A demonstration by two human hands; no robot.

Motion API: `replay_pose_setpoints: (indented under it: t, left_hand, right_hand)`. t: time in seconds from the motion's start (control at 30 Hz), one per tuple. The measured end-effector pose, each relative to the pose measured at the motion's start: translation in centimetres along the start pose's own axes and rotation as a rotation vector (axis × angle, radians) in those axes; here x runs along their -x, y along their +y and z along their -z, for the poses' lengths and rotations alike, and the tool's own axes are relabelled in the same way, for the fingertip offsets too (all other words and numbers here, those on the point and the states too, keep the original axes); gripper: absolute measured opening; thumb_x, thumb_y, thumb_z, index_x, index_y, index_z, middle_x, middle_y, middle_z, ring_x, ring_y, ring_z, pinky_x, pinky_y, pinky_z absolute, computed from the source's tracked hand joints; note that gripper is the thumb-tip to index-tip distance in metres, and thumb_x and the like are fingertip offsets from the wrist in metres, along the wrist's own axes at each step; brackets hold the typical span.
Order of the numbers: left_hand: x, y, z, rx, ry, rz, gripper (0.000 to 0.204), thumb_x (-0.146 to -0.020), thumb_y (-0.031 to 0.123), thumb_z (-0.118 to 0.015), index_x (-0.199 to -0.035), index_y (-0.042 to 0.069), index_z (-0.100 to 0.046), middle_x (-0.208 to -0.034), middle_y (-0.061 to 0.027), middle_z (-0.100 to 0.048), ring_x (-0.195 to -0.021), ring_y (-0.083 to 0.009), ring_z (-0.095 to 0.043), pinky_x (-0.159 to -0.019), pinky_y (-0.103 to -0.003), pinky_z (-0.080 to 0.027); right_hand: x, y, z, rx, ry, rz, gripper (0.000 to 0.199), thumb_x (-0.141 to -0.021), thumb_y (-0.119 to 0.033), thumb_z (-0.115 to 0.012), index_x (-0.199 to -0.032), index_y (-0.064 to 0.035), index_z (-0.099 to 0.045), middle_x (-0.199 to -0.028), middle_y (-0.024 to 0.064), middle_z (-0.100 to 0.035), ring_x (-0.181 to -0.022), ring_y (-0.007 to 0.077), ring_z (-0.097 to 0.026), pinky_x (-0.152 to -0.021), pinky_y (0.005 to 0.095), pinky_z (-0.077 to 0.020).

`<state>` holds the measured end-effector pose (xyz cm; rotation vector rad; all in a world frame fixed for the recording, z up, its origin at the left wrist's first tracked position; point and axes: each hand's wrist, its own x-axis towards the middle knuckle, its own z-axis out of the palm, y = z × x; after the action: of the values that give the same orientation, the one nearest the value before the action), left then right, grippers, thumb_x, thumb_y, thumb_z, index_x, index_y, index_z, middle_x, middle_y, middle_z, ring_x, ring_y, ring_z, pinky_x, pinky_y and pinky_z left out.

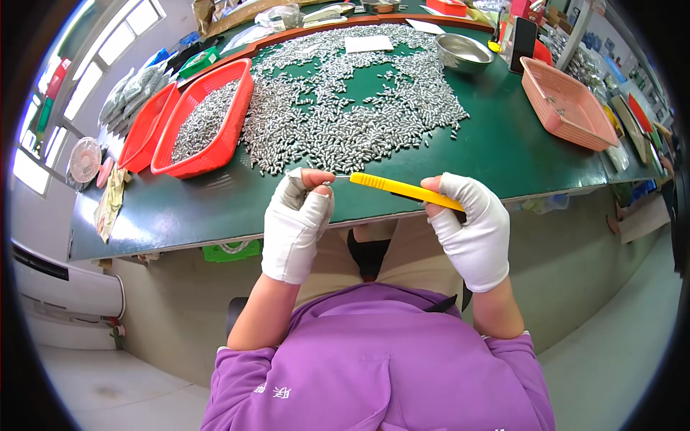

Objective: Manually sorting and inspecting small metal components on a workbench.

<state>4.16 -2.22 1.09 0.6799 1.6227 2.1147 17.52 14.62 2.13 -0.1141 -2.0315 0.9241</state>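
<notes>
In my right hand point(471, 230), gloved in white with bare fingertips, is a yellow utility knife point(402, 189) with its thin blade pointing left. My left hand point(298, 223), in a matching glove, pinches a small metal part point(327, 184) between thumb and forefinger. The blade tip reaches that part or lies very close to it; contact is too small to make out. Both hands are above the front edge of the green table point(503, 161). Beyond them spreads a wide heap of small silver metal parts point(352, 133).
A red basket point(244, 93) of metal parts stands at left, another red basket point(140, 140) beside it. A metal bowl point(463, 52) and white paper point(369, 44) lie toward the back. At right are a pink basket point(571, 108) and an upright phone point(523, 44).
</notes>
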Motion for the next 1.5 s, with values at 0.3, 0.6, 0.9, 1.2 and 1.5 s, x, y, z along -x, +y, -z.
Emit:
replay_pose_setpoints:
  t: [0.3,0.6,0.9,1.2,1.5]
  left_hand:
    - [-0.3,-0.2,-1.0,-0.177,-0.033,0.191,0.009,-0.093,0.011,-0.058,-0.099,0.005,-0.058,-0.071,0.0054,-0.049,-0.057,-0.0007,-0.037,-0.050,-0.017,-0.029]
    - [-0.4,-0.3,-1.7,-0.514,-0.091,0.121,0.008,-0.090,0.010,-0.060,-0.094,0.003,-0.062,-0.076,0.0035,-0.055,-0.069,-0.0030,-0.047,-0.064,-0.020,-0.041]
    - [-0.4,-0.1,-0.6,-0.306,-0.068,0.244,0.013,-0.091,0.014,-0.058,-0.096,0.003,-0.062,-0.075,0.0028,-0.054,-0.069,-0.0035,-0.045,-0.064,-0.020,-0.040]
    - [-1.8,-1.1,1.7,0.315,-0.145,0.334,0.012,-0.097,0.021,-0.050,-0.098,0.009,-0.054,-0.077,0.0002,-0.047,-0.050,-0.0035,-0.028,-0.044,-0.019,-0.023]
    - [-3.8,-2.0,1.7,0.340,-0.190,0.339,0.014,-0.093,0.014,-0.054,-0.105,0.006,-0.053,-0.087,-0.0014,-0.053,-0.055,-0.0031,-0.031,-0.048,-0.017,-0.026]
  right_hand:
    - [-0.8,-0.7,-1.1,-0.797,-0.168,-0.458,0.035,-0.095,-0.030,-0.059,-0.115,-0.0024,-0.050,-0.088,0.0061,-0.068,-0.061,0.0012,-0.047,-0.057,0.0165,-0.0411]
    - [-1.3,0.6,-3.6,-0.004,-0.043,-0.156,0.021,-0.092,-0.015,-0.058,-0.110,-0.0058,-0.058,-0.088,0.0164,-0.067,-0.076,0.0296,-0.068,-0.066,0.0365,-0.0524]
    - [-5.0,8.0,1.4,0.370,0.444,-0.222,0.018,-0.095,-0.016,-0.054,-0.110,-0.0081,-0.060,-0.102,0.0113,-0.068,-0.083,0.0240,-0.066,-0.077,0.0334,-0.0503]
    - [-4.1,15.7,6.6,0.924,0.193,-0.527,0.028,-0.087,-0.024,-0.056,-0.112,-0.0122,-0.062,-0.104,0.0137,-0.067,-0.096,0.0321,-0.063,-0.086,0.0415,-0.0492]
    - [-4.1,8.1,-3.3,0.302,-0.234,0.166,0.008,-0.077,-0.010,-0.069,-0.085,-0.0106,-0.069,-0.084,0.0066,-0.066,-0.079,0.0248,-0.064,-0.073,0.0332,-0.0510]
